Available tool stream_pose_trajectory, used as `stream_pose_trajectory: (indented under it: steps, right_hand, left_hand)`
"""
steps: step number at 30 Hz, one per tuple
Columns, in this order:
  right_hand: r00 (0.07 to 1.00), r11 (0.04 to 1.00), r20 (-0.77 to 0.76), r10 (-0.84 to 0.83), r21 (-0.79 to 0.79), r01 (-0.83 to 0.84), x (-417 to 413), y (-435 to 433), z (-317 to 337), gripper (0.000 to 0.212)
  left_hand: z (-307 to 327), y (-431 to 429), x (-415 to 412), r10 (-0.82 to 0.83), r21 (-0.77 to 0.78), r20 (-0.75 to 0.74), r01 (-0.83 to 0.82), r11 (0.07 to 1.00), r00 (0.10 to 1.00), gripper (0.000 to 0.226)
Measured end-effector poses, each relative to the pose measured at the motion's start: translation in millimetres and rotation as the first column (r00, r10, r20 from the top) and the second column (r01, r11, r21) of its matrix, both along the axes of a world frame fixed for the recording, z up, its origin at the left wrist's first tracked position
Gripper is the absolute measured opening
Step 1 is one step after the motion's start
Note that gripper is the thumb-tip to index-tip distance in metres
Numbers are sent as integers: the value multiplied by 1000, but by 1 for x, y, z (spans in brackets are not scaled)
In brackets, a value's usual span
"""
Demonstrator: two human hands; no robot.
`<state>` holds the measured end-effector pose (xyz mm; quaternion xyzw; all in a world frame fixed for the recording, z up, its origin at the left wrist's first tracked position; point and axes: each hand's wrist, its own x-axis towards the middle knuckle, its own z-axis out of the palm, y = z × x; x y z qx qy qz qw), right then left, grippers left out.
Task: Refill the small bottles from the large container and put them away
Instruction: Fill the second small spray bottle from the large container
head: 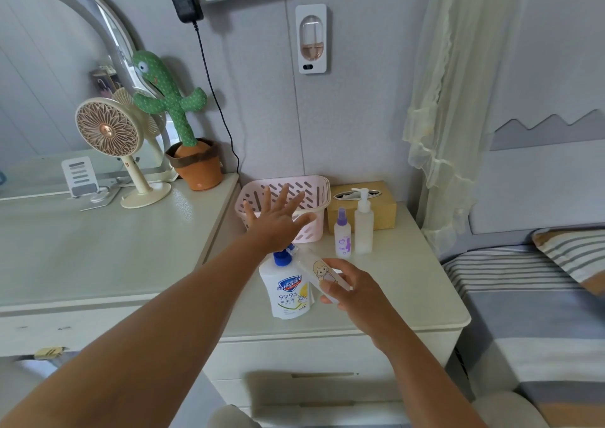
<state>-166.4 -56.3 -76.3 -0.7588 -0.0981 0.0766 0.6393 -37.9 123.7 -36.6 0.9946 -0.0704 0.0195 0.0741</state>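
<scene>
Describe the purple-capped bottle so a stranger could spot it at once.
On the white nightstand beside the bed, find the tan tissue box. Of two bottles standing before it, it's the shorter left one, with purple spray top and print, unlike the plain pump bottle.

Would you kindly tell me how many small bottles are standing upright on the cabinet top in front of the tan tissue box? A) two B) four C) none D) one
A: the purple-capped spray bottle and the white pump bottle stand side by side in front of the tissue box. The cartoon-printed bottle is held tilted at the large soap bottle instead.
</scene>
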Motion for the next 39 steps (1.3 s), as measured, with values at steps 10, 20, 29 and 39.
stream_pose_trajectory:
  steps: [10,20,29,39]
  right_hand:
    - [1000,1000,-28,-6,-20,5,0,2,-6,33]
    - [1000,1000,-6,4,-6,-4,-1,2,0,25]
    - [1000,999,-9,9,-42,-9,-4,2,-1,32]
    - [1000,1000,-26,7,-19,-8,-2,2,-1,30]
  left_hand:
    - [-17,-1,0,41,-8,3,-41,999,999,62]
    - [-6,0,0,26,15,19,-26,1000,999,69]
    - [-11,-1,-4,43,-6,8,-43,999,999,66]
    - [-11,0,-5,38,-5,25,-38,999,999,67]
